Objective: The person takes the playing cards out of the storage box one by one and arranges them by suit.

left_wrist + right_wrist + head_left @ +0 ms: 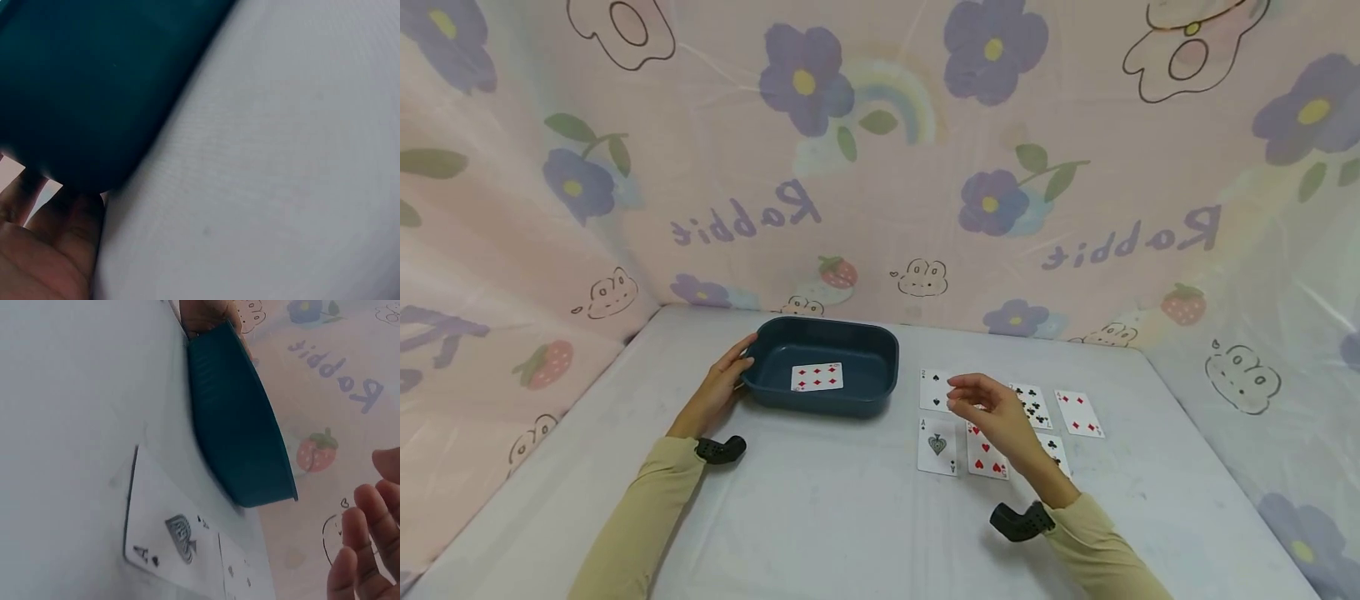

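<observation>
A dark teal rectangular dish [820, 403] stands on the table, with a six of diamonds [817, 377] lying face up inside. My left hand [718, 385] grips the dish's left end, its fingertips against the outer wall in the left wrist view. Over the playing cards to the right, my right hand [1000, 419] hovers with loosely bent fingers and nothing in them. Beneath and around it lie an ace of spades [937, 447], a two of spades [934, 390], a red hearts card [986, 454], a clubs card [1034, 407] and a four of diamonds [1078, 413]. My right hand partly covers several cards.
The white table [820, 508] meets a patterned curtain [880, 208] at the back and both sides. Another clubs card [1056, 452] lies at the front right of the card group, partly behind my right wrist. Both wrists wear black camera mounts.
</observation>
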A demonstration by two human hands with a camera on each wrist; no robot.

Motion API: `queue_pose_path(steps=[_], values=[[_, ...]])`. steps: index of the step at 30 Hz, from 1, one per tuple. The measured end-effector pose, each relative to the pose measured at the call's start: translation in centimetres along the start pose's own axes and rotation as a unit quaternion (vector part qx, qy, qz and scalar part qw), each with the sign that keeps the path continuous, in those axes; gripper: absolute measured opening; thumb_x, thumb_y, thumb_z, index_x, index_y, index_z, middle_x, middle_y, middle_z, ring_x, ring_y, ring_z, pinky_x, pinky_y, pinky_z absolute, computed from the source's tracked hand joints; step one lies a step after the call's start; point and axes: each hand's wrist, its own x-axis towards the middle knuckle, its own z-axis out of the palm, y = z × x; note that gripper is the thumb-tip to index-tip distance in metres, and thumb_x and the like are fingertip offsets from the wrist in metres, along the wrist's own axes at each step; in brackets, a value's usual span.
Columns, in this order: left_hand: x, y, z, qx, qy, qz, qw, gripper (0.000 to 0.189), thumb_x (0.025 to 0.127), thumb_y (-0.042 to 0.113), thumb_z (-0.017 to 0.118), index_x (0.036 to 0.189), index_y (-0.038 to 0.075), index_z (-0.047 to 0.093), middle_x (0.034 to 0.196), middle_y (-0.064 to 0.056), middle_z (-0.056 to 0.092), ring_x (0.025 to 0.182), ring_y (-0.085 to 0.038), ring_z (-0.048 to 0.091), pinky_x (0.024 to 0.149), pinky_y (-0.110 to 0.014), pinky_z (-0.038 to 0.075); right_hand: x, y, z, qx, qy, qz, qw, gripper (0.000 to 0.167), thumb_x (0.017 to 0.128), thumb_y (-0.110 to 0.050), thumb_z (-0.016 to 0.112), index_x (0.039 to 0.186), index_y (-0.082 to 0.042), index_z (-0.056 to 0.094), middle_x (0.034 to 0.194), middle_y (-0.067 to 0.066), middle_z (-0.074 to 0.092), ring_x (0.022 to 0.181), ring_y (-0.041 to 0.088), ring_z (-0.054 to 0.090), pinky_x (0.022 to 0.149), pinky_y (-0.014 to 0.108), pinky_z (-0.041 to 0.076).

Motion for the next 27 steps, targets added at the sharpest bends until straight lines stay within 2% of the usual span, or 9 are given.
queue_pose_path(steps=[4, 9, 15, 17, 23, 27], values=[[0.0, 0.1, 0.1, 0.003, 0.002, -0.001, 1.0, 0.053, 0.107, 0.017, 0.035, 0.157, 0.015, 0.018, 0.16, -0.014, 0.003, 0.142, -0.038, 0.013, 0.11, -0.055, 0.017, 0.8, -0.4, 0.7, 0.007, -0.016, -0.026, 0.9995, 0.029, 0.09, -0.013, 0.071, 0.116, -0.003, 0.064, 0.105, 0.017, 0.066, 0.096, 0.022, 0.063, 0.078, 0.029, 0.051], [-0.1, 0.3, 0.2, 0.005, 0.0, 0.002, 1.0, 0.053, 0.107, 0.016, 0.034, 0.157, 0.014, 0.016, 0.16, -0.014, 0.001, 0.142, -0.038, 0.011, 0.11, -0.056, 0.017, 1.7, -1.3, 1.7, -0.009, -0.039, -0.037, 0.9985, 0.03, 0.09, -0.01, 0.07, 0.118, -0.003, 0.063, 0.106, 0.009, 0.067, 0.098, 0.023, 0.063, 0.079, 0.029, 0.051], [-0.2, 0.2, 0.1, 0.005, -0.003, 0.001, 1.0, 0.053, 0.107, 0.017, 0.034, 0.157, 0.015, 0.015, 0.16, -0.014, 0.001, 0.142, -0.039, 0.012, 0.11, -0.056, 0.017, 2.5, -4.3, 3.1, -0.032, -0.052, -0.062, 0.9962, 0.028, 0.09, -0.002, 0.066, 0.117, 0.002, 0.062, 0.107, 0.015, 0.066, 0.101, 0.034, 0.061, 0.077, 0.035, 0.051], [-0.2, 0.2, 0.1, 0.005, -0.002, 0.002, 1.0, 0.053, 0.107, 0.017, 0.035, 0.157, 0.014, 0.016, 0.16, -0.014, 0.001, 0.142, -0.039, 0.012, 0.11, -0.056, 0.017, 3.0, -4.6, 3.5, -0.04, -0.05, -0.069, 0.9956, 0.027, 0.09, -0.001, 0.066, 0.116, 0.003, 0.062, 0.107, 0.017, 0.066, 0.101, 0.035, 0.061, 0.077, 0.036, 0.051], [-0.1, 0.2, 0.1, 0.0, 0.001, -0.001, 1.0, 0.053, 0.107, 0.016, 0.035, 0.157, 0.014, 0.016, 0.16, -0.013, 0.002, 0.142, -0.038, 0.011, 0.11, -0.056, 0.017, 5.0, -2.8, 4.4, -0.043, -0.047, -0.078, 0.9949, 0.028, 0.09, -0.008, 0.07, 0.117, -0.005, 0.064, 0.108, 0.018, 0.066, 0.1, 0.029, 0.061, 0.077, 0.038, 0.049], [-0.1, 0.3, 0.2, -0.007, 0.001, -0.004, 1.0, 0.053, 0.107, 0.016, 0.035, 0.157, 0.015, 0.016, 0.16, -0.014, 0.002, 0.142, -0.038, 0.012, 0.11, -0.055, 0.017, 5.6, -2.5, 4.8, -0.037, -0.05, -0.089, 0.994, 0.029, 0.088, -0.014, 0.072, 0.116, -0.009, 0.065, 0.107, 0.012, 0.066, 0.099, 0.026, 0.062, 0.077, 0.039, 0.049]])
